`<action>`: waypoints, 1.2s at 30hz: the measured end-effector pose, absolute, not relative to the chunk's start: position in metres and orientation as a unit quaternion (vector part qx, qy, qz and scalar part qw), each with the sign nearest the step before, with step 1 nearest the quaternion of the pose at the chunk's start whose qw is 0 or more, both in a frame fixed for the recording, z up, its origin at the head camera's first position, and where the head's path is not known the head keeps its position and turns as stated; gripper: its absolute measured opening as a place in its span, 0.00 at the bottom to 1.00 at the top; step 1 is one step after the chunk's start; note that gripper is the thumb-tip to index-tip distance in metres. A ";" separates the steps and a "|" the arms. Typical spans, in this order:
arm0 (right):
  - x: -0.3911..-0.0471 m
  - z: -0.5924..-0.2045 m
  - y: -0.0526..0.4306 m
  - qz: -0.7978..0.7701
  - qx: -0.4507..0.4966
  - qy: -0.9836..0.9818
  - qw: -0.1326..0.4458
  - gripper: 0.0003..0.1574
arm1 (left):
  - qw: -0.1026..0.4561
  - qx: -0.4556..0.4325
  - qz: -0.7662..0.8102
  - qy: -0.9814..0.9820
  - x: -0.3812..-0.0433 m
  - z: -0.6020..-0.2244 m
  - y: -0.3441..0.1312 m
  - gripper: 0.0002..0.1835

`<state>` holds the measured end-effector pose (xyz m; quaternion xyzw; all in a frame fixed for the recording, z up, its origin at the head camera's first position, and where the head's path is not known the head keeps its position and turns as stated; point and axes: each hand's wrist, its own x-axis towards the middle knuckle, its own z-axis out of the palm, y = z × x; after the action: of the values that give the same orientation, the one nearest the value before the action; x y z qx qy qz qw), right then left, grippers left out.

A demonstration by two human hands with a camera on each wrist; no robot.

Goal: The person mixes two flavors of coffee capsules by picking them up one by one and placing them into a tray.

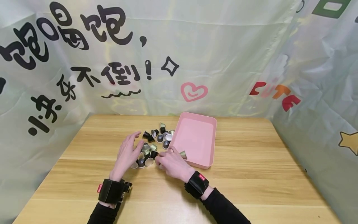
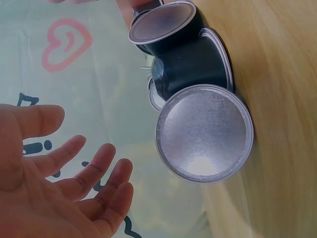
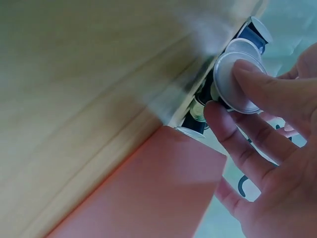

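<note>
Coffee capsules, black and pale green with silver lids, lie in a loose pile on the wooden table. My right hand (image 1: 174,163) is at the pile's right side, by the tray's near left corner. It pinches a coffee capsule (image 3: 226,82), with the thumb on the silver lid and the fingers behind. My left hand (image 1: 128,152) hovers at the pile's left edge, fingers apart and relaxed, holding nothing. In the left wrist view a silver-lidded capsule (image 2: 205,134) stands close to those fingers. One pale green capsule (image 1: 183,155) lies in the pink tray (image 1: 195,140), beside the right hand.
More capsules (image 1: 160,138) lie behind the hands, along the tray's left wall. A printed cloth (image 1: 223,62) hangs behind the table (image 1: 246,174) and down its sides. Both wrists wear black straps (image 1: 196,184).
</note>
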<state>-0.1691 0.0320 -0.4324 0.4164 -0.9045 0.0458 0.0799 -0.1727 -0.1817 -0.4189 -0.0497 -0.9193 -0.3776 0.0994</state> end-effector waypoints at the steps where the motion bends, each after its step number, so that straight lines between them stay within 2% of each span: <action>1: -0.168 -0.431 0.033 0.048 0.418 -0.903 0.082 0.10 | 0.099 -0.049 -0.378 -0.919 -0.173 -0.419 -0.182 0.26; 8: -0.165 -0.421 0.040 0.090 0.436 -0.890 0.097 0.22 | 0.099 -0.049 -0.379 -0.919 -0.173 -0.418 -0.182 0.26; 15: -0.166 -0.408 0.051 0.114 0.451 -0.878 0.114 0.21 | 0.095 -0.050 -0.378 -0.919 -0.173 -0.417 -0.182 0.26; 19: -0.168 -0.399 0.059 0.121 0.456 -0.873 0.123 0.25 | 0.093 -0.048 -0.381 -0.919 -0.173 -0.417 -0.181 0.27; 27: -0.180 -0.384 0.077 0.129 0.435 -0.880 0.139 0.11 | 0.095 -0.048 -0.381 -0.918 -0.173 -0.417 -0.181 0.27; 36: -0.197 -0.370 0.101 0.178 0.422 -0.877 0.146 0.10 | 0.095 -0.051 -0.382 -0.918 -0.172 -0.417 -0.180 0.26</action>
<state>-0.1974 0.1011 -0.3701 0.4220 -0.8768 0.1782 0.1464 -0.1725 -0.1802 -0.4172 -0.0511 -0.9180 -0.3816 0.0946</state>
